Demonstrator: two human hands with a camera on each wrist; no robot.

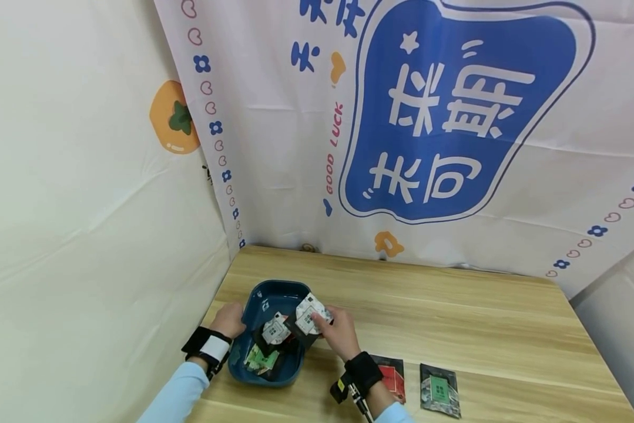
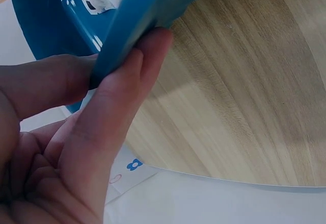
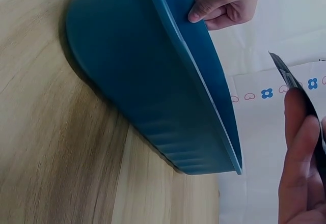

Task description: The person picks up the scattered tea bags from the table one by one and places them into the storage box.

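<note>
Behind the light wooden surface (image 1: 454,317) a white cloth with a large blue emblem (image 1: 454,111) and small flowers and hearts was hung, and plain white sheeting was seen on the left side.

A dark blue dish (image 1: 258,305) was set near the left end of the surface. Its left rim was pinched by the left hand (image 1: 228,320); in the left wrist view the rim was seen clamped between the thumb and the fingers (image 2: 127,86), which were pressed together. Inside the dish, between the two hands, several sachets were piled: a white-and-black one (image 1: 276,332) and a green one (image 1: 258,359) below it.

A white-and-black sachet (image 1: 310,315) was held above the right rim of the dish by the right hand (image 1: 340,335). It was pinched at its edge by fingers (image 3: 298,132) laid close together, as the right wrist view showed.

Just right of the right wrist, a red sachet (image 1: 392,376) was laid flat on the surface, and a dark sachet with a green label (image 1: 439,389) was laid a little further right, apart from it.
</note>
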